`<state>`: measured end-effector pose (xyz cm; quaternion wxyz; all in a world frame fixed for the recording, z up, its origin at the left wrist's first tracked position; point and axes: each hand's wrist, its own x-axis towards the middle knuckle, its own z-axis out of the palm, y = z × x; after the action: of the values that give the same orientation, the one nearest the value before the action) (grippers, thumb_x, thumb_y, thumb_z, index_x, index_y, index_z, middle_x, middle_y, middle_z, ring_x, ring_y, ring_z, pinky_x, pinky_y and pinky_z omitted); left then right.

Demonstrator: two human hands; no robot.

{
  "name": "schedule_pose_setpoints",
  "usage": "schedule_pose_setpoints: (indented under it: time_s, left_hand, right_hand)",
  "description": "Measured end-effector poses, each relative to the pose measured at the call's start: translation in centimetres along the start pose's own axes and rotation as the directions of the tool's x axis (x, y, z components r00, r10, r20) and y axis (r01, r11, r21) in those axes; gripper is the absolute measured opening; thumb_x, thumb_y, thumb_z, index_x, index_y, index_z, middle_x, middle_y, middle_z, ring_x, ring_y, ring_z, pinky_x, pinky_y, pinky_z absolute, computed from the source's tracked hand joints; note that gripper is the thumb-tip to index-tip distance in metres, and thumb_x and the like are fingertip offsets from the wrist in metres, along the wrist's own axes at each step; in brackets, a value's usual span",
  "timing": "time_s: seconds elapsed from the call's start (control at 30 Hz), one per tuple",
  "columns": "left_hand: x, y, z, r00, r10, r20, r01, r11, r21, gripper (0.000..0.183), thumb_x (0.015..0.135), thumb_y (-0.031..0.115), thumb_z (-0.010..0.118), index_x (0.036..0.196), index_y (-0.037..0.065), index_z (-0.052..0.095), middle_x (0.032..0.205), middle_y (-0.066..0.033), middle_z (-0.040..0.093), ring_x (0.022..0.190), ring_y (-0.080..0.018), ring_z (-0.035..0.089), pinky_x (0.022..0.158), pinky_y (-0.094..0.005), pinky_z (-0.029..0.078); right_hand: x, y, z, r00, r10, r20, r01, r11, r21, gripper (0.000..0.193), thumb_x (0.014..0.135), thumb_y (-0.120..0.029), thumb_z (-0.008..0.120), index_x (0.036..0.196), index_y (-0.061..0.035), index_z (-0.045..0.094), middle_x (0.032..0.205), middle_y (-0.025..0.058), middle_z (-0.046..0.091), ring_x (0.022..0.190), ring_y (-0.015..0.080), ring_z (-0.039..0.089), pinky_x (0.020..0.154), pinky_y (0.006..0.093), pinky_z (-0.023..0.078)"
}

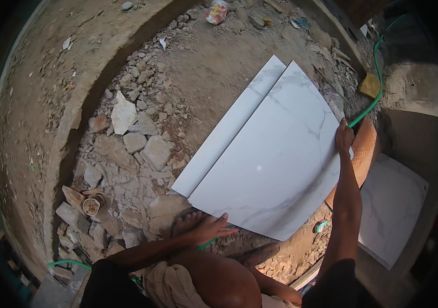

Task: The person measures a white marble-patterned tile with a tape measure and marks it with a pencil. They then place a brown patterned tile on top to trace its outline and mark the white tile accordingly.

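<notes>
A large white tile with grey marbling [270,159] lies tilted before me. Along its left side runs a narrow white tile strip [229,128], parted from it by a dark line. My right hand [344,136] has its fingers closed on the large tile's right edge, near the far right corner. Beside the near left edge of the tile, my left hand [213,229] is open with its fingers stretched out. Whether its fingertips touch the tile I cannot tell. My bare feet are partly hidden beneath the hands and tile.
Broken stones [137,143] and rubble lie on the left, bounded by a concrete curb [70,128]. A green hose [378,66] passes at the right, near a yellow block [370,85]. Another marbled tile [393,205] lies right, and a small tape measure [320,226] sits near my right forearm.
</notes>
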<state>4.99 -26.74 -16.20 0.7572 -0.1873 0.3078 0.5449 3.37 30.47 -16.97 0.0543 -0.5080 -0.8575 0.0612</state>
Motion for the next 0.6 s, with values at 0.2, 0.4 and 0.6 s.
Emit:
schedule_pose_setpoints:
  time_s: [0.2, 0.4, 0.6]
  left_hand:
    - [0.7, 0.0, -0.1, 0.999, 0.033, -0.01, -0.033, 0.999, -0.021, 0.066, 0.11, 0.039, 0.036, 0.138, -0.02, 0.03, 0.136, -0.0329, 0.048, 0.129, -0.0347, 0.056, 0.11, -0.0374, 0.047]
    - [-0.1, 1.0, -0.9, 0.996, 0.013, -0.083, -0.013, 1.0, -0.003, 0.063, 0.11, 0.038, 0.034, 0.139, -0.018, 0.036, 0.142, -0.0289, 0.047, 0.133, -0.0301, 0.053, 0.115, -0.0334, 0.042]
    - [-0.6, 0.3, -1.8, 0.999, -0.002, -0.036, 0.003, 1.0, 0.012, 0.066, 0.109, 0.042, 0.036, 0.139, -0.017, 0.035, 0.139, -0.0267, 0.051, 0.128, -0.03, 0.057, 0.113, -0.0339, 0.045]
  right_hand:
    - [0.3, 0.0, -0.6, 0.997, 0.052, 0.065, -0.054, 0.998, 0.018, 0.074, 0.099, -0.055, 0.042, 0.082, 0.0099, 0.071, 0.091, 0.0359, 0.067, 0.097, 0.0497, 0.066, 0.09, 0.0524, 0.048]
    - [0.2, -1.9, 0.3, 1.0, -0.019, 0.024, 0.019, 1.0, -0.013, 0.076, 0.099, -0.058, 0.045, 0.08, 0.0114, 0.07, 0.082, 0.0358, 0.066, 0.086, 0.0499, 0.067, 0.084, 0.0532, 0.049]
    - [0.8, -2.1, 0.5, 0.998, -0.028, 0.053, 0.029, 0.999, -0.025, 0.073, 0.098, -0.055, 0.046, 0.075, 0.0111, 0.069, 0.077, 0.0342, 0.065, 0.08, 0.0479, 0.066, 0.082, 0.0517, 0.048]
